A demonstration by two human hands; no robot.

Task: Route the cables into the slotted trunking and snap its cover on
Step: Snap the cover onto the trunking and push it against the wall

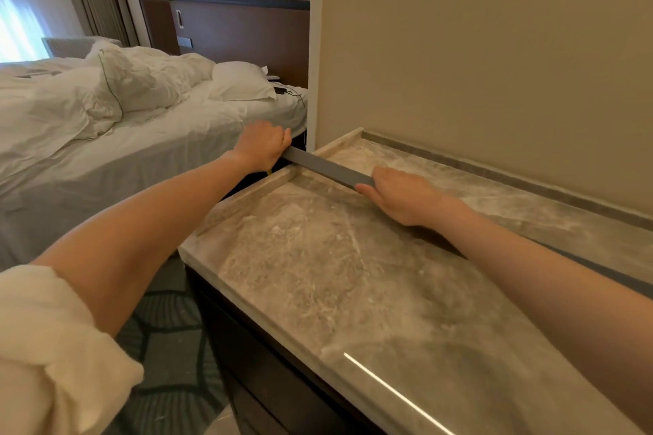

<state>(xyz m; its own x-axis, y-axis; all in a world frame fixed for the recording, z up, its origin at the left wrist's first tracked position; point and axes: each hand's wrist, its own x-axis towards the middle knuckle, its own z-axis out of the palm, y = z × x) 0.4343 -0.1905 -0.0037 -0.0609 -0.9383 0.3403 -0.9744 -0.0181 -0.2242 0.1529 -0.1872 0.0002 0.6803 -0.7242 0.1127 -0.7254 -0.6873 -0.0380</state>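
Trunking (327,166), a long grey strip, lies slantwise across the marble bench (353,293), its far end jutting past the bench edge toward the bed (141,138). Left hand (263,145) curls round that overhanging end; right hand (399,196) presses on the near end, fingers wrapped over it. No cables show. Uneven pressure could tip the unsupported end down or leave the cover half-seated.
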